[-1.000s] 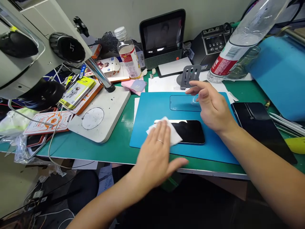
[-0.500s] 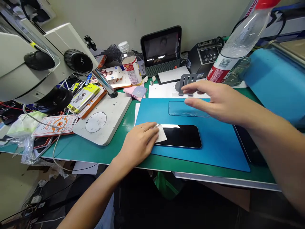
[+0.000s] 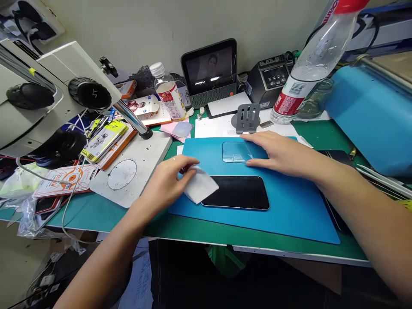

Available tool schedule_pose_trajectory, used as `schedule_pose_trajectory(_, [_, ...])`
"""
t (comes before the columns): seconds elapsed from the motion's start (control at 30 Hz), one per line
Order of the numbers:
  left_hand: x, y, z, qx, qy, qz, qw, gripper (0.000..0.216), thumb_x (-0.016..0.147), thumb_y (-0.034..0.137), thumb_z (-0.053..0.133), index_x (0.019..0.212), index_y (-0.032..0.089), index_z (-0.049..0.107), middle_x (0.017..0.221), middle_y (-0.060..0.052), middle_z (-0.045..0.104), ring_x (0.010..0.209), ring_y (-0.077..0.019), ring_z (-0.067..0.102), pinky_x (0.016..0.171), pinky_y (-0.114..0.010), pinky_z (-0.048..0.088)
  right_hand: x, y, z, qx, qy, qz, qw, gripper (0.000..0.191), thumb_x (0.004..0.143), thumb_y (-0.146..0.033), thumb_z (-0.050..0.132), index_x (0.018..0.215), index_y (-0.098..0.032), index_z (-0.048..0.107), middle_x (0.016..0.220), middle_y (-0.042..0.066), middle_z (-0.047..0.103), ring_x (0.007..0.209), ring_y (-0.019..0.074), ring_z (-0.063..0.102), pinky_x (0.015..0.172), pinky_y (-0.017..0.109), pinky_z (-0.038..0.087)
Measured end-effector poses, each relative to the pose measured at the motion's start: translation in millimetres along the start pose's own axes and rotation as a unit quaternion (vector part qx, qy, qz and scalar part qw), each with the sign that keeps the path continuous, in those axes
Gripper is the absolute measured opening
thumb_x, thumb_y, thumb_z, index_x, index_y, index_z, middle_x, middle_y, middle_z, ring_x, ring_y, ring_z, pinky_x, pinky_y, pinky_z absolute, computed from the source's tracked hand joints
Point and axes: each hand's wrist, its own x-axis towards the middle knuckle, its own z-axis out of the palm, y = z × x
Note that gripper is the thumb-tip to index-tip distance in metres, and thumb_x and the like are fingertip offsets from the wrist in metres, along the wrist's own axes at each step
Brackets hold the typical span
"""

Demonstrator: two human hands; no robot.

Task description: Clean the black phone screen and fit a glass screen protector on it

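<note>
Between the fingers and thumb of my left hand (image 3: 172, 178) is a white wipe (image 3: 201, 185), raised at the left end of a black smartphone (image 3: 240, 193). The phone lies face up on a blue mat (image 3: 289, 214). Behind it, a clear screen protector (image 3: 237, 152) with a dark border lies flat on the mat. My right hand (image 3: 277, 152) has its thumb and fingers apart around the protector's right end, which it partly hides. Whether the fingertips touch the protector I cannot tell.
A microscope (image 3: 96, 94) on a white base (image 3: 151, 156) stands at the left. Behind the mat are a grey phone stand (image 3: 247, 118), a smart display (image 3: 210, 71) and a small drink bottle (image 3: 169, 94). A large plastic bottle (image 3: 305, 73) and a blue roll (image 3: 370, 116) stand at the right.
My left hand has lifted the wipe off the phone and drawn it left. My right hand has come down beside the screen protector. The view has shifted slightly.
</note>
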Motion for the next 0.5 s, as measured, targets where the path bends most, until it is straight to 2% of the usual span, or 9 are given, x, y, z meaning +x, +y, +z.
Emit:
schedule_pose_trajectory(0.1, [24,0,-3,-0.004,0.075,0.026,0.997,0.015,0.097,0.019,0.064,0.107,0.021,0.075,0.096,-0.004,0.078,0.080,-0.0176,0.070,0.071,-0.030,0.058,1,0,1,-0.003,-0.001,-0.007,1.000,0.085,0.089,-0.073,0.059,0.158,-0.022,0.055,0.142,0.018,0.071,0.128,0.0436,0.066,0.102,0.063,0.057])
schedule_pose_trajectory(0.17, [39,-2,0,0.024,0.102,0.029,0.994,0.018,0.096,0.018,0.064,0.111,0.021,0.075,0.097,-0.004,0.078,0.080,-0.0175,0.069,0.071,-0.031,0.056,2,-2,1,-0.005,-0.007,-0.009,1.000,0.086,0.090,-0.072,0.058,0.156,-0.017,0.057,0.140,0.021,0.071,0.126,0.0445,0.066,0.102,0.065,0.056])
schedule_pose_trajectory(0.33, [48,-10,18,0.046,0.075,0.025,0.996,0.017,0.098,0.020,0.063,0.110,0.020,0.074,0.091,-0.002,0.077,0.080,-0.0180,0.069,0.072,-0.030,0.053,-1,-12,-3,-0.006,0.018,-0.034,0.999,0.063,0.096,-0.066,0.056,0.136,-0.021,0.075,0.140,0.018,0.069,0.123,0.0398,0.069,0.101,0.059,0.059])
schedule_pose_trajectory(0.43, [42,-11,26,0.022,0.083,0.026,0.996,0.014,0.101,0.027,0.063,0.104,0.019,0.074,0.088,-0.003,0.077,0.081,-0.0181,0.069,0.072,-0.030,0.053,-3,-17,-6,-0.006,0.041,-0.035,0.999,0.056,0.097,-0.062,0.059,0.134,-0.024,0.077,0.142,0.018,0.068,0.119,0.0391,0.071,0.093,0.057,0.063])
schedule_pose_trajectory(0.5, [41,-11,29,0.005,0.089,0.039,0.995,0.018,0.103,0.031,0.061,0.103,0.019,0.074,0.093,-0.004,0.078,0.088,-0.0191,0.070,0.080,-0.032,0.055,-4,-20,-8,0.002,0.052,-0.032,0.998,0.053,0.097,-0.059,0.061,0.133,-0.024,0.078,0.142,0.018,0.068,0.116,0.0386,0.072,0.086,0.055,0.066])
